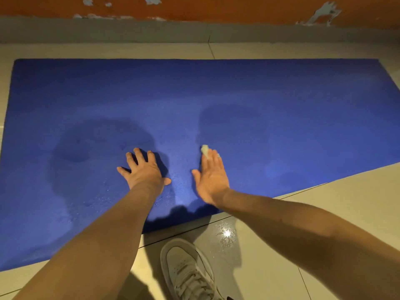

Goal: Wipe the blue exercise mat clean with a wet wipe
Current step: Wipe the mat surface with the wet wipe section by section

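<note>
The right hand (213, 178) makes no closed grip: its fingers lie straight, tips pressing a small white wet wipe (205, 150) against the blue mat (281, 94). The left hand (145, 169) rests just beside it, fingers spread on the mat. Darker damp patches surround both. The mat lies on pale floor tiles (346, 202) near a peeling orange wall (216, 7). A white shoe (186, 269) is cut off below, and fingers hide much of the wipe

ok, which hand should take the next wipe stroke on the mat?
Right. The right hand has the wet wipe under its straight fingertips on the blue mat. The left hand lies spread flat on the mat with no wipe, probably bracing.
</note>
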Action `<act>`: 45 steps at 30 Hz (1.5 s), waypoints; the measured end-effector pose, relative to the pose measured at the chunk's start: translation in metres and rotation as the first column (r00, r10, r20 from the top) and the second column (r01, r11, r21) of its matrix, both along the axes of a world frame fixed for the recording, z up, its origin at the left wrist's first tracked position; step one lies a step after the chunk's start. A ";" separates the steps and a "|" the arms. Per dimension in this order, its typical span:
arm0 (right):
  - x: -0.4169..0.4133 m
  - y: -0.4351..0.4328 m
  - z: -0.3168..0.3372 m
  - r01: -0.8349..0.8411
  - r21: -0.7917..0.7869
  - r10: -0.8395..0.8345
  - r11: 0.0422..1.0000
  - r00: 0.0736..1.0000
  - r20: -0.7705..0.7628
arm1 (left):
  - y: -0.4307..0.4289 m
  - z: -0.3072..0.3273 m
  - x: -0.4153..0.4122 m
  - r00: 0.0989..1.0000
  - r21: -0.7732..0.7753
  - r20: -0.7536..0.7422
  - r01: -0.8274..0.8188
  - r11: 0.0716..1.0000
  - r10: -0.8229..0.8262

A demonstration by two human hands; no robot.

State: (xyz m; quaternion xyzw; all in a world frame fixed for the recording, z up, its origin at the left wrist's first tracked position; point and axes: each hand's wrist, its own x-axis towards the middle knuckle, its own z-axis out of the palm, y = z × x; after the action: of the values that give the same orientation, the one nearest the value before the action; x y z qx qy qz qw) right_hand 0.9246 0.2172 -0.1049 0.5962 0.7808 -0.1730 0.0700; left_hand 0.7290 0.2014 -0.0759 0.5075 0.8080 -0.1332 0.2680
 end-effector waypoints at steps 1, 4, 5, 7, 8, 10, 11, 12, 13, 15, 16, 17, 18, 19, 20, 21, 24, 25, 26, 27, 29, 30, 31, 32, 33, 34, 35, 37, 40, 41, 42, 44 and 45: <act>-0.015 -0.013 -0.002 -0.080 0.011 0.080 0.997 0.995 -0.065 | 0.001 0.001 0.001 1.000 -0.010 0.001 -0.002 1.000 0.002; -0.031 -0.033 -0.007 -0.268 -0.017 0.260 0.963 0.949 -0.179 | 0.003 0.003 0.002 1.000 -0.037 -0.006 0.004 0.999 -0.004; -0.027 -0.030 -0.007 -0.312 0.003 0.309 0.950 0.938 -0.157 | 0.003 0.003 0.002 1.000 -0.036 -0.010 0.009 0.999 -0.009; -0.011 -0.012 -0.006 -0.371 0.007 0.369 0.929 0.924 -0.100 | 0.001 0.002 0.001 1.000 -0.026 -0.011 0.015 1.000 -0.015; -0.001 0.000 -0.005 -0.347 0.003 0.347 0.938 0.935 -0.070 | 0.000 0.001 0.001 1.000 -0.024 -0.008 0.016 1.000 -0.016; 0.018 0.028 -0.004 -0.204 0.011 0.204 0.979 0.979 0.015 | 0.000 0.000 0.000 1.000 -0.030 -0.005 0.018 0.999 -0.018; 0.026 0.042 -0.003 -0.113 0.000 0.112 0.994 0.991 0.072 | 0.001 0.001 0.000 1.000 -0.038 -0.003 0.020 0.999 -0.020; 0.030 0.053 0.001 -0.037 -0.022 0.039 0.999 0.992 0.124 | 0.001 0.001 0.000 1.000 -0.045 0.000 0.021 0.999 -0.021; 0.031 0.059 0.002 0.019 -0.039 -0.012 0.999 0.987 0.161 | 0.001 0.002 0.000 1.000 -0.047 0.002 0.022 0.999 -0.022; 0.019 0.059 0.003 0.092 -0.055 -0.085 0.994 0.988 0.127 | 0.003 0.001 0.001 1.000 -0.043 0.013 0.017 0.999 -0.016; 0.008 0.052 0.001 0.089 -0.060 -0.084 0.994 0.994 0.072 | 0.003 0.001 0.001 1.000 -0.041 0.018 0.013 0.999 -0.013; -0.005 0.039 -0.002 0.042 -0.042 -0.041 0.998 0.999 0.024 | 0.003 0.000 0.000 1.000 -0.039 0.018 0.013 0.999 -0.012; -0.019 0.024 -0.005 -0.037 -0.028 0.037 0.999 0.999 -0.010 | 0.003 0.000 0.000 1.000 -0.039 0.017 0.015 0.999 -0.014; -0.030 0.008 -0.007 -0.113 -0.021 0.111 0.993 0.992 -0.066 | 0.004 -0.001 0.000 1.000 -0.042 0.017 0.018 0.999 -0.017; -0.038 -0.005 -0.009 -0.180 -0.031 0.175 0.983 0.978 -0.115 | 0.004 -0.001 0.000 1.000 -0.047 0.014 0.020 0.999 -0.020; -0.041 -0.011 -0.010 -0.236 -0.028 0.230 0.971 0.963 -0.138 | 0.004 -0.002 0.000 1.000 -0.050 0.008 0.024 0.998 -0.023; -0.027 0.003 -0.007 -0.370 0.004 0.369 0.929 0.927 -0.065 | 0.003 -0.002 -0.001 1.000 -0.047 0.013 0.029 0.999 -0.028; -0.018 0.014 -0.005 -0.359 0.001 0.359 0.933 0.932 -0.048 | 0.003 -0.002 -0.001 0.999 -0.042 0.019 0.029 0.999 -0.028; -0.008 0.028 -0.005 -0.309 0.008 0.309 0.951 0.951 -0.028 | 0.002 -0.002 -0.002 0.999 -0.039 0.021 0.031 0.999 -0.030; 0.002 0.044 -0.004 -0.235 0.017 0.235 0.972 0.972 0.014 | 0.002 -0.002 -0.002 0.999 -0.036 0.021 0.032 0.999 -0.032; 0.014 0.072 0.001 -0.084 -0.015 0.085 0.996 0.982 0.167 | 0.003 -0.002 -0.002 0.999 -0.040 0.024 0.033 0.999 -0.032; 0.015 0.081 0.004 -0.025 -0.042 0.034 0.999 0.976 0.215 | 0.003 -0.002 -0.002 0.999 -0.043 0.026 0.032 0.999 -0.031; 0.013 0.083 0.004 0.014 -0.049 -0.003 0.999 0.977 0.212 | 0.003 -0.002 -0.002 0.999 -0.043 0.026 0.032 0.999 -0.031; 0.006 0.081 0.004 0.042 -0.041 -0.035 0.998 0.987 0.159 | 0.004 -0.003 -0.002 0.999 -0.042 0.024 0.032 0.999 -0.031; -0.003 0.074 0.002 0.050 -0.035 -0.047 0.998 0.996 0.081 | 0.004 -0.004 -0.002 0.999 -0.041 0.022 0.033 0.999 -0.032; -0.014 0.063 -0.001 0.022 -0.027 -0.021 0.999 1.000 0.010 | 0.004 -0.004 -0.002 0.999 -0.039 0.021 0.033 0.999 -0.032; -0.026 0.048 -0.004 -0.042 -0.013 0.042 0.999 0.999 -0.033 | 0.004 -0.004 -0.002 0.999 -0.040 0.021 0.034 0.999 -0.033; -0.048 0.017 -0.009 -0.184 -0.013 0.182 0.983 0.980 -0.085 | 0.004 -0.005 -0.002 0.999 -0.041 0.019 0.035 0.999 -0.035; -0.057 0.006 -0.011 -0.311 0.001 0.310 0.950 0.945 -0.104 | 0.004 -0.006 -0.002 0.999 -0.034 0.006 0.038 0.999 -0.037; -0.051 0.012 -0.009 -0.354 0.018 0.354 0.935 0.932 -0.081 | 0.003 -0.006 -0.002 0.999 -0.037 0.013 0.037 0.999 -0.037; -0.044 0.022 -0.007 -0.380 0.031 0.381 0.924 0.923 -0.051 | 0.003 -0.005 -0.002 0.999 -0.038 0.020 0.036 0.999 -0.036; -0.024 0.049 -0.006 -0.307 0.045 0.306 0.951 0.952 0.012 | 0.003 -0.004 -0.003 0.999 -0.038 0.026 0.043 0.998 -0.042; -0.014 0.065 -0.005 -0.209 0.039 0.207 0.977 0.977 0.050 | 0.003 -0.003 -0.003 0.999 -0.035 0.026 0.042 0.998 -0.041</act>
State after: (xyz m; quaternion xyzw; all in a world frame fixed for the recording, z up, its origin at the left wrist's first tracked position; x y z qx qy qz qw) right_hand 0.9106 0.2819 -0.1102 0.5163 0.8408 -0.1341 0.0924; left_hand 0.7257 0.2043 -0.0793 0.5210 0.7912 -0.1468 0.2846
